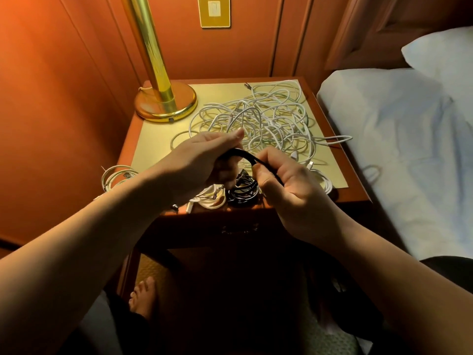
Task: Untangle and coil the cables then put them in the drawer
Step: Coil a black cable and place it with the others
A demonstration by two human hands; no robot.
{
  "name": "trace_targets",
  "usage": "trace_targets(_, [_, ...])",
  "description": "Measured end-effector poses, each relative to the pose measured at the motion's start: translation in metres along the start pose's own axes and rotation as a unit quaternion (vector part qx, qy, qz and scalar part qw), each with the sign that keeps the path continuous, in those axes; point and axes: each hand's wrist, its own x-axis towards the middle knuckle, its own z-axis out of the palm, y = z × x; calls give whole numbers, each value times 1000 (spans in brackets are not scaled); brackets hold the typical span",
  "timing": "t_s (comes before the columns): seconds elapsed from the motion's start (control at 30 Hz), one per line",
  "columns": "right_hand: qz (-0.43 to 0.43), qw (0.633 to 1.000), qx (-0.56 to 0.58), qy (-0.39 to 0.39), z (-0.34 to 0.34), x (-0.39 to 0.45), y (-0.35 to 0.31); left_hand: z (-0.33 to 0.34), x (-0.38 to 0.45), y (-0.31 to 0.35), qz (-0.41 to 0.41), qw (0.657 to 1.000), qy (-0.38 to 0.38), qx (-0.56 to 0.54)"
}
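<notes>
Your left hand and right hand both grip the black cable at frame centre, above the table front edge. You are coiling it, I judge. Next, finish the loops; the white tangle behind waits, and the drawer looks closed.

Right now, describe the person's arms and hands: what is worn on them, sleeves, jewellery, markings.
Both forearms are bare up to the frame edge, no sleeves in view. The left hand and right hand wear no gloves. No rings, watch, bracelet or markings can be seen, though warm dim light leaves the wrists partly shadowed.
</notes>
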Motion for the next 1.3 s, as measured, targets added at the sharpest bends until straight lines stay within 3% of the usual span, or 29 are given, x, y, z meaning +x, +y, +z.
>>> trace_targets(0.17, [17, 997, 72, 3, -9, 3, 4, -6, -5, -8, -4, 1000, -24, -5])
trace_targets(0.3, [51, 992, 110, -16, -7, 8, 9, -2, -5, -13, 24, 999, 8, -32])
trace_targets(0.47, [63, 992, -104, -41, -20, 14, 7, -6, -4, -12, 31, 996, 64, -56])
trace_targets(0.57, [94, 994, -16, -47, -28, 16, 8, -6, -5, -14, 5, 995, 73, -62])
trace_targets(0.67, [110, 992, 51, -38, -35, 15, 8, -6, -6, -14, -12, 988, 68, -141])
trace_targets(0.8, [104, 989, 98, 39, -26, 14, 10, -3, -6, -15, -52, 972, 43, -226])
trace_targets(0.93, [146, 966, 206, 64, -10, 14, 10, 1, -6, -15, -64, 970, 58, -227])
trace_targets(1.2, [270, 905, 324, -57, 7, 10, 4, 9, -6, -18, -60, 976, 108, -177])
trace_targets(1.3, [303, 874, 327, -193, -1, 6, 0, 9, -5, -21, -41, 982, 113, -143])
